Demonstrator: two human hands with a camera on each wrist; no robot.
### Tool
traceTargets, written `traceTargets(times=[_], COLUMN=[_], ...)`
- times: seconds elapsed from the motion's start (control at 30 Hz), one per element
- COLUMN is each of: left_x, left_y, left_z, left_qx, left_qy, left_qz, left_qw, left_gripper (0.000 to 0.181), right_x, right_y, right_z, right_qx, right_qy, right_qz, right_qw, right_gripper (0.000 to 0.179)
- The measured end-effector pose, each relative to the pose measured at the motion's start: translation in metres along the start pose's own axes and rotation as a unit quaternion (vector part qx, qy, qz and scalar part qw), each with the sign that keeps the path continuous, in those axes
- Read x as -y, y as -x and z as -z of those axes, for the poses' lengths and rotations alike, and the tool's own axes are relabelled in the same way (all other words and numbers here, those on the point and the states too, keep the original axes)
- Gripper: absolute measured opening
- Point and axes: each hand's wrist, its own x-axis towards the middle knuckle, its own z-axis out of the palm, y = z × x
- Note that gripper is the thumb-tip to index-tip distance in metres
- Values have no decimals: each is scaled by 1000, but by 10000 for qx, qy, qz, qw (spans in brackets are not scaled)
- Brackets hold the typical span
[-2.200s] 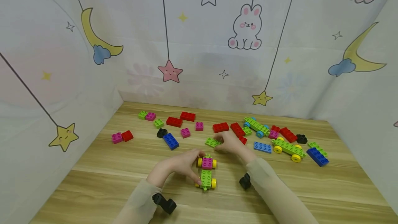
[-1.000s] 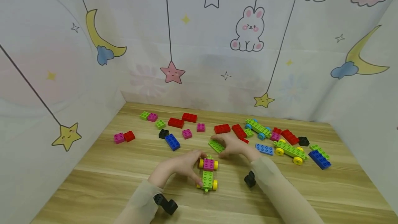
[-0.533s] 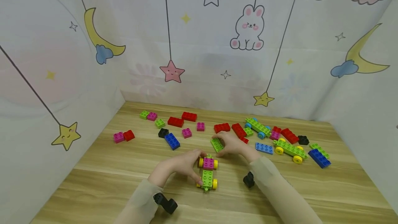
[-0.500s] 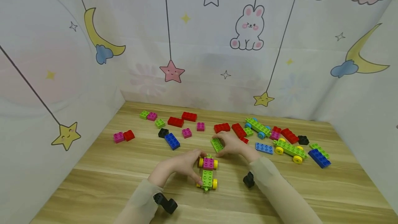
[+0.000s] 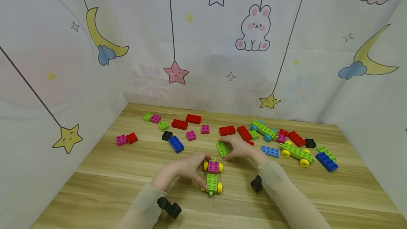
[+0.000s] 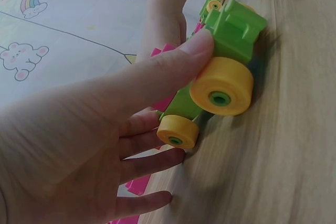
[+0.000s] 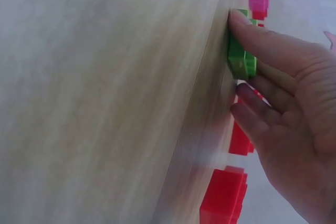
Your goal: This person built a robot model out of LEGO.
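In the head view a toy car base (image 5: 212,183) stands on the table, lime green with yellow wheels and a magenta brick (image 5: 213,166) on its far end. My left hand (image 5: 188,169) holds this car by its ends; the left wrist view has the thumb (image 6: 197,51) on its near end, above a yellow wheel (image 6: 223,87). Just beyond the car, my right hand (image 5: 236,147) pinches a lime green building brick (image 5: 222,149) between thumb and fingers. That green brick (image 7: 239,56) lies on the table in the right wrist view, its far side partly hidden by the hand.
Loose red, magenta, green and black bricks lie along the back, with a dark blue brick (image 5: 176,144) left of centre. To the right are a light blue brick (image 5: 270,151), a yellow-wheeled car base (image 5: 296,152) and a blue-wheeled one (image 5: 263,130). Printed cloth stands behind the table (image 5: 105,183).
The green brick under my right hand has turned from lying crosswise to pointing lengthwise, and sits slightly farther right. My left hand and its car have kept their place.
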Motion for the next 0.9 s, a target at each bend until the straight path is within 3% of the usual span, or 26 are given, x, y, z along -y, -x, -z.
traceTargets(times=[0.23, 0.53, 0.9], left_x=[0, 0, -2], left_y=[0, -1, 2], left_z=[0, 0, 1], left_qx=[26, 30, 32], left_qy=[70, 76, 106], left_qz=[78, 67, 69], left_qw=[9999, 9999, 9999], left_gripper=[88, 89, 89], right_x=[-1, 11, 31], right_y=[1, 12, 28], right_z=[-1, 0, 3], right_qx=[-80, -311, -861], right_qy=[-47, -326, -370], right_qz=[-48, -488, -452], right_qw=[9999, 9978, 9946], right_gripper=[68, 71, 71])
